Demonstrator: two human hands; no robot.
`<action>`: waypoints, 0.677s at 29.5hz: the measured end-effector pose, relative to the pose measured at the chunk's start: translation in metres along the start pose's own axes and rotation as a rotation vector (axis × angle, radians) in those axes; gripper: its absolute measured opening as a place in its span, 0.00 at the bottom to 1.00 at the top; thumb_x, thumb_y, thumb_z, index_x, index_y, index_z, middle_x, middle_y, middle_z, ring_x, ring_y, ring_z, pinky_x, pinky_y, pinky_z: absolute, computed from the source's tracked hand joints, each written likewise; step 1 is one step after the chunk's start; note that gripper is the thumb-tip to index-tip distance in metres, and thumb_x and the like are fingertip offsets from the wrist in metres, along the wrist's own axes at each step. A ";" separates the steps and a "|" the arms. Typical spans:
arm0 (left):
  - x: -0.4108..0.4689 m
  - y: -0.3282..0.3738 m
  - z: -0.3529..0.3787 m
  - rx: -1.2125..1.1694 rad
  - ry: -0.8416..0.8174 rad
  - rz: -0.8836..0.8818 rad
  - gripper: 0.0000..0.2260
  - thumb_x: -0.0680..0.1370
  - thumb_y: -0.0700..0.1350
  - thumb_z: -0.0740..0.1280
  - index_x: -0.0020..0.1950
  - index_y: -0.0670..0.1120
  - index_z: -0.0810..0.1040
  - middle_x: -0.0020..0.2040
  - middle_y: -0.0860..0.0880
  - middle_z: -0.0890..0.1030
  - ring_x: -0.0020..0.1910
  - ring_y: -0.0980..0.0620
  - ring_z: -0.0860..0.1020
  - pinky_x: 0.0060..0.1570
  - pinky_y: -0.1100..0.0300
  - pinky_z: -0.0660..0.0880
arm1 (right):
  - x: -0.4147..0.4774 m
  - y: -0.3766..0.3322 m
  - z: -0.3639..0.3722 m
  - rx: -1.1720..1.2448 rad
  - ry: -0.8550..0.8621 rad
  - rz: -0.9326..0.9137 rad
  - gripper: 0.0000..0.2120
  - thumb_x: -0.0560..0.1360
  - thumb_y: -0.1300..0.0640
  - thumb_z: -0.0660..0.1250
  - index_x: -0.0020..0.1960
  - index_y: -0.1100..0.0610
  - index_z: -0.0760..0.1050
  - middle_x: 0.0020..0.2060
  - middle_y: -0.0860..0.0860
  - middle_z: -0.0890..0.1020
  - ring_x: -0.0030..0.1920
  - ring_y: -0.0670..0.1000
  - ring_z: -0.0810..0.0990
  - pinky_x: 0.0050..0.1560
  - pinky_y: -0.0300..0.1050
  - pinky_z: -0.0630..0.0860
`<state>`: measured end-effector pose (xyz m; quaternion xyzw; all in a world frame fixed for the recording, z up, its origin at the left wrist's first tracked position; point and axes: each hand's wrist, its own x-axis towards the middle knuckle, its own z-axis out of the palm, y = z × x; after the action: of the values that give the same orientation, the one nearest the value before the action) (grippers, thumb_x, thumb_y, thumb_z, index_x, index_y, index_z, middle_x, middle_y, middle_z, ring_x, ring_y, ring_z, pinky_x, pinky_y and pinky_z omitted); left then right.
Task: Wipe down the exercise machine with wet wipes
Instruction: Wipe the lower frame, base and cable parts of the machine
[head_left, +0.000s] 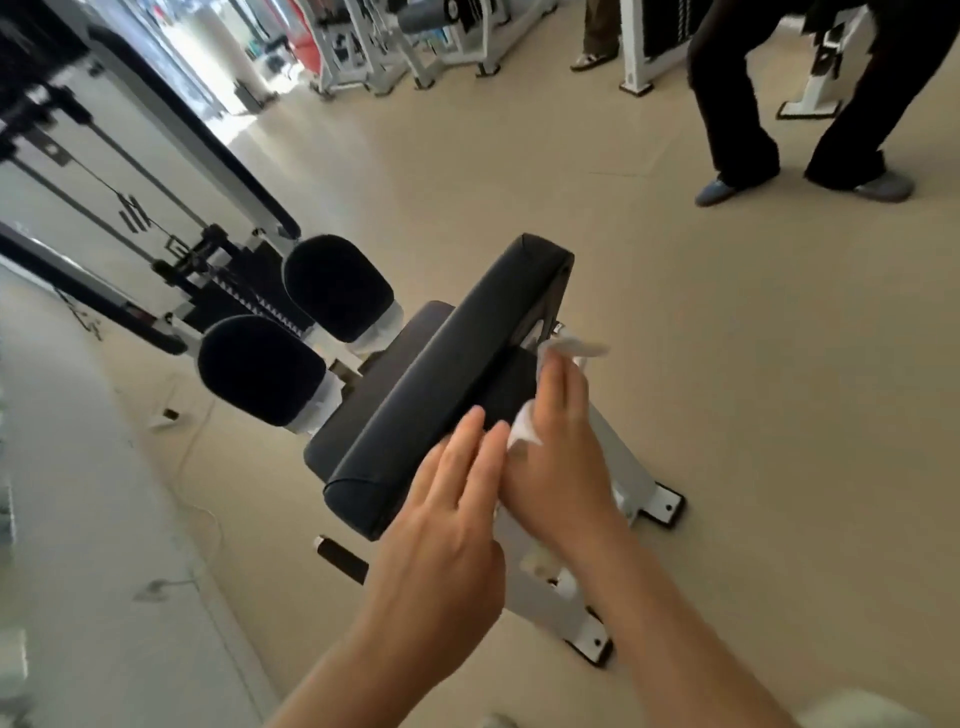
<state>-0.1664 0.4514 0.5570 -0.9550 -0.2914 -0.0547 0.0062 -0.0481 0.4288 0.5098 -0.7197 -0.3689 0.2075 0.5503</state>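
The exercise machine has a long black padded back rest (447, 374), a dark seat (374, 384) and two black roller pads (337, 286) on a white frame (631, 478). My right hand (558, 431) presses a white wet wipe (524, 428) flat against the right side of the back rest, and another corner of the wipe sticks out past my fingertips. My left hand (447, 525) lies with straight fingers on the near end of the back rest, right beside the right hand. The picture is blurred by motion.
A person in black trousers (769, 104) stands on the beige floor at the upper right. White gym machines (395, 47) line the back. A black weight stack with cables (104, 171) rises at the left. A white cable (197, 452) trails on the floor.
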 end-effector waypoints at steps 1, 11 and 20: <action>0.001 0.003 0.000 -0.028 -0.038 -0.055 0.39 0.68 0.33 0.70 0.77 0.45 0.60 0.76 0.47 0.63 0.74 0.49 0.64 0.69 0.58 0.62 | 0.013 0.002 -0.009 -0.111 -0.035 0.003 0.36 0.76 0.51 0.66 0.77 0.52 0.51 0.73 0.53 0.59 0.66 0.51 0.71 0.58 0.35 0.72; -0.022 0.002 0.003 -0.493 -0.053 -0.213 0.32 0.68 0.34 0.61 0.73 0.45 0.67 0.73 0.49 0.67 0.74 0.60 0.60 0.71 0.70 0.51 | -0.030 -0.004 -0.006 -0.811 -0.172 -0.363 0.34 0.80 0.50 0.57 0.78 0.65 0.48 0.78 0.62 0.53 0.78 0.60 0.51 0.77 0.56 0.52; -0.023 0.026 0.021 -1.365 0.046 -0.796 0.19 0.80 0.37 0.60 0.58 0.61 0.76 0.59 0.60 0.80 0.59 0.65 0.76 0.61 0.66 0.71 | 0.017 0.027 -0.071 -1.400 -0.711 -1.252 0.23 0.78 0.62 0.48 0.63 0.60 0.79 0.64 0.56 0.79 0.69 0.54 0.70 0.71 0.54 0.60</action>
<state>-0.1690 0.4177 0.5337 -0.5705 -0.5129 -0.2393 -0.5952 0.0207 0.3931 0.5082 -0.4541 -0.8630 -0.1801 -0.1287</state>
